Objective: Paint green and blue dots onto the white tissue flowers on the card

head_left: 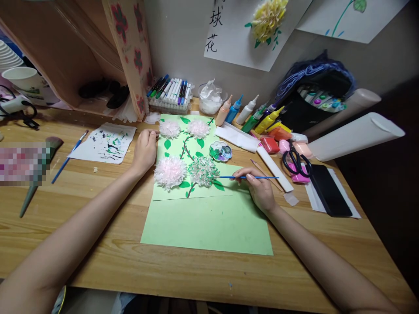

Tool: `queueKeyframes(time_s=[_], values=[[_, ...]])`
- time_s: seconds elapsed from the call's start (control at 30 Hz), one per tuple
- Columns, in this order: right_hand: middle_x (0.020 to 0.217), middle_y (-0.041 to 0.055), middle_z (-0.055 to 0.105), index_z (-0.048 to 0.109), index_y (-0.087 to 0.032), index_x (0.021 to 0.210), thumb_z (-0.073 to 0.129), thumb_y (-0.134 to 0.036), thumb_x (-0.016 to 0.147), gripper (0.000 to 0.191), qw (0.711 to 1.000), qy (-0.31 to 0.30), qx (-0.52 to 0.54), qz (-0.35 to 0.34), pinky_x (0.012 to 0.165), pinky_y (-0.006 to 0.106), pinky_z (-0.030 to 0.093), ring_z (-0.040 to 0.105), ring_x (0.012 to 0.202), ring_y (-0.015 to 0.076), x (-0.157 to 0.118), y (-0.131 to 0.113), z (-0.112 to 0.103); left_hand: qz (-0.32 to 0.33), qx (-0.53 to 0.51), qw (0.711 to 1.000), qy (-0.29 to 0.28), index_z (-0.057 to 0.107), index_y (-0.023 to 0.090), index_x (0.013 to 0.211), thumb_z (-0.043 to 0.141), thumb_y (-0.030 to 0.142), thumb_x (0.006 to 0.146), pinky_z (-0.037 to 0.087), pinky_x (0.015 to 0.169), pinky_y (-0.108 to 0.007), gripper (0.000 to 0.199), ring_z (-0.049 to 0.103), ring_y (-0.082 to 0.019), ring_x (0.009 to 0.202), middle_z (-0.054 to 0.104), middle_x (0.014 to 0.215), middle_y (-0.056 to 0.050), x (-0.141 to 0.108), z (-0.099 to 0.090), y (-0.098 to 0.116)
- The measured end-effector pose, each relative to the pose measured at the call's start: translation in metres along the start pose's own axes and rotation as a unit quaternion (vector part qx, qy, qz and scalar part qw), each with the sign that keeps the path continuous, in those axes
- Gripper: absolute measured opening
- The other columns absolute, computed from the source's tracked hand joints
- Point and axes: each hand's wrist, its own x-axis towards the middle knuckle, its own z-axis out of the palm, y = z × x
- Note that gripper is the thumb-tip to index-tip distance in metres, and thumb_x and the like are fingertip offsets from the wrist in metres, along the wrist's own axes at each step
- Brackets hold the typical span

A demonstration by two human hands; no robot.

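Both forearms are bared and angled forward and inward, the left arm (88,213) being extended from the lower left and the right arm (321,250) from the lower right. The left hand (145,148) is held farther forward, its fingers (151,134) bent and its wrist (136,169) nearly in line with the forearm; whether anything is gripped cannot be determined. The right hand (258,187) is turned leftward, thumb (252,178) and forefinger (240,172) being closed in a pen-like pinch, well apart from the left.
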Motion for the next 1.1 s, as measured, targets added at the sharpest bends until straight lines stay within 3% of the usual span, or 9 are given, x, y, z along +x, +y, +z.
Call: queueKeyframes(time_s=[0.57, 0.7, 0.8, 0.87, 0.93, 1.1], values=[[0.087, 0.004, 0.07, 0.075, -0.025, 0.09, 0.053, -0.035, 0.095, 0.024, 0.999, -0.02, 0.035, -0.023, 0.07, 0.03, 0.046, 0.062, 0.084, 0.019, -0.002, 0.002, 0.0, 0.006, 0.008, 1.0, 0.0, 0.056, 0.018, 0.094, 0.034, 0.031, 0.1, 0.046, 0.096, -0.039, 0.027, 0.061, -0.025, 0.105, 0.064, 0.108, -0.014, 0.001, 0.0, -0.002], [0.084, 0.0031, 0.069, 0.075, -0.025, 0.086, 0.056, -0.036, 0.092, 0.023, 0.997, 0.023, 0.067, -0.01, 0.068, 0.027, 0.046, 0.061, 0.079, 0.0166, 0.0, 0.0, 0.001, -0.008, -0.018, 1.0, 0.007, 0.056, 0.018, 0.094, 0.036, 0.032, 0.099, 0.048, 0.095, -0.04, 0.025, 0.061, -0.024, 0.104, 0.064, 0.107, -0.013, 0.001, 0.0, -0.002], [0.08, 0.0028, 0.067, 0.075, -0.023, 0.08, 0.06, -0.04, 0.088, 0.024, 0.989, 0.079, 0.126, 0.012, 0.063, 0.025, 0.047, 0.059, 0.074, 0.0148, 0.004, 0.0, 0.001, -0.058, -0.08, 0.995, 0.013, 0.054, 0.018, 0.091, 0.04, 0.033, 0.097, 0.049, 0.095, -0.037, 0.021, 0.062, -0.022, 0.104, 0.064, 0.104, -0.01, 0.003, -0.003, -0.002], [0.079, 0.0024, 0.066, 0.074, -0.023, 0.076, 0.064, -0.041, 0.083, 0.023, 0.978, 0.118, 0.167, 0.039, 0.061, 0.023, 0.047, 0.059, 0.072, 0.0136, 0.008, 0.001, -0.001, -0.142, -0.118, 0.983, 0.015, 0.053, 0.018, 0.092, 0.046, 0.032, 0.094, 0.05, 0.092, -0.035, 0.016, 0.063, -0.021, 0.103, 0.063, 0.104, -0.009, 0.006, -0.005, 0.0], [0.078, 0.0015, 0.066, 0.073, -0.023, 0.074, 0.068, -0.042, 0.078, 0.02, 0.962, 0.15, 0.212, 0.08, 0.058, 0.021, 0.048, 0.059, 0.07, 0.0128, 0.011, 0.004, -0.003, -0.222, -0.148, 0.964, -0.006, 0.052, 0.018, 0.093, 0.05, 0.029, 0.09, 0.051, 0.089, -0.033, 0.012, 0.064, -0.02, 0.098, 0.062, 0.1, -0.007, 0.009, -0.01, 0.003], [0.076, 0.0002, 0.067, 0.073, -0.024, 0.073, 0.079, -0.043, 0.066, 0.021, 0.923, 0.209, 0.285, 0.151, 0.059, 0.021, 0.052, 0.062, 0.071, 0.0131, 0.017, 0.01, -0.008, -0.273, -0.183, 0.939, -0.106, 0.054, 0.016, 0.08, 0.065, 0.026, 0.077, 0.051, 0.062, -0.029, 0.015, 0.064, -0.018, 0.066, 0.061, 0.07, -0.004, 0.012, -0.026, 0.019]])
